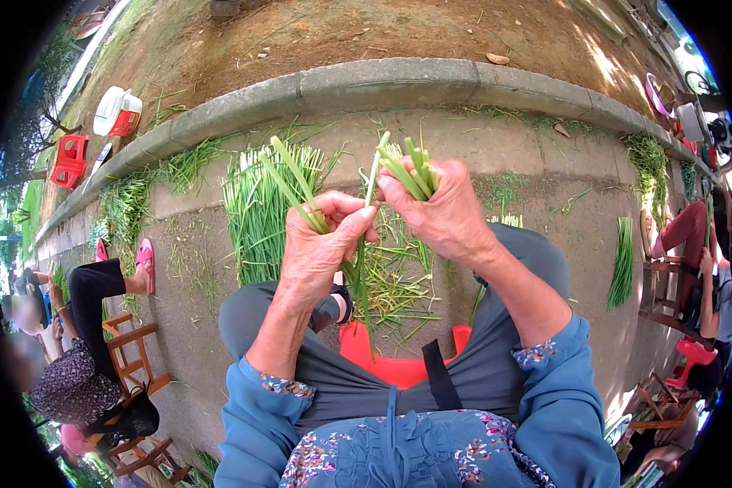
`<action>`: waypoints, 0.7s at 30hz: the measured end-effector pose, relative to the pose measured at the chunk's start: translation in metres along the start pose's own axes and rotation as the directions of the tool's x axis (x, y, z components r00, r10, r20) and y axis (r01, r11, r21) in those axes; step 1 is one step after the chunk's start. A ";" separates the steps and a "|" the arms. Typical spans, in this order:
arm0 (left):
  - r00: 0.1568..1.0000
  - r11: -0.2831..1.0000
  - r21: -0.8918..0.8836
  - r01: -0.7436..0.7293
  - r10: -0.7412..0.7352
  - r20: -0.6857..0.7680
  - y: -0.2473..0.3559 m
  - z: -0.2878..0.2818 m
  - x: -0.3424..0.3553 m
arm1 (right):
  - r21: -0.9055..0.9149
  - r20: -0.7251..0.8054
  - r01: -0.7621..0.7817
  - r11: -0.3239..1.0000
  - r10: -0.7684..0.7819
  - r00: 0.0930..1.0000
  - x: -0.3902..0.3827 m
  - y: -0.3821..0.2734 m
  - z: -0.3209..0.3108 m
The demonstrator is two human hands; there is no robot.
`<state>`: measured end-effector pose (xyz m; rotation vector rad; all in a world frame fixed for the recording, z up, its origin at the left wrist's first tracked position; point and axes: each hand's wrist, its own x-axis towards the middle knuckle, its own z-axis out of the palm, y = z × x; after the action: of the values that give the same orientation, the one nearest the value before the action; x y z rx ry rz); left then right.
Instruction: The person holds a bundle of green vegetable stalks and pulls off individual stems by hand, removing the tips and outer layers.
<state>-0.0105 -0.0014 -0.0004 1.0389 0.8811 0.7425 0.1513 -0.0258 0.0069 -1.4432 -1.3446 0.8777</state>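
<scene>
My left hand is closed around a few long green stalks, their cut ends pointing up and away from me. One paler stalk stands at the tips of its thumb and forefinger, close to the fingers of my right hand. That hand is wrapped round a small bunch of thick green stalks. Both hands are raised above my lap, almost touching. Beyond my left hand, a dense pile of long green stalks lies on the pavement. Loose trimmings are scattered between my feet.
Something red and plastic, probably a stool, shows between my legs. A concrete kerb curves across the far side. At left are a seated person and a red stool; at right lie another bundle and more seated people.
</scene>
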 end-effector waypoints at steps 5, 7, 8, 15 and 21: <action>0.999 0.993 0.113 -0.040 0.042 -0.019 -0.002 0.001 -0.001 | -0.064 -0.062 0.100 0.993 -0.104 0.993 -0.001 -0.002 0.003; 0.999 0.993 0.115 -0.036 0.038 -0.012 -0.001 0.001 -0.001 | -0.061 -0.083 0.083 0.995 -0.088 0.993 -0.001 -0.004 0.003; 1.000 0.996 0.087 -0.022 0.023 -0.004 0.000 0.001 -0.001 | -0.060 -0.093 0.075 0.995 -0.081 0.992 -0.001 -0.005 0.003; 0.998 0.995 -0.099 0.018 -0.012 0.066 0.002 0.001 -0.001 | -0.009 -0.029 -0.004 1.000 0.004 1.000 -0.002 -0.009 -0.001; 0.993 0.983 -0.178 0.034 -0.014 0.115 0.003 0.001 -0.001 | 0.154 -0.046 -0.013 0.988 0.020 0.999 0.000 -0.011 0.000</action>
<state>-0.0105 -0.0019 0.0027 0.8989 0.7142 0.7218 0.1476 -0.0260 0.0169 -1.3491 -1.2048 0.9319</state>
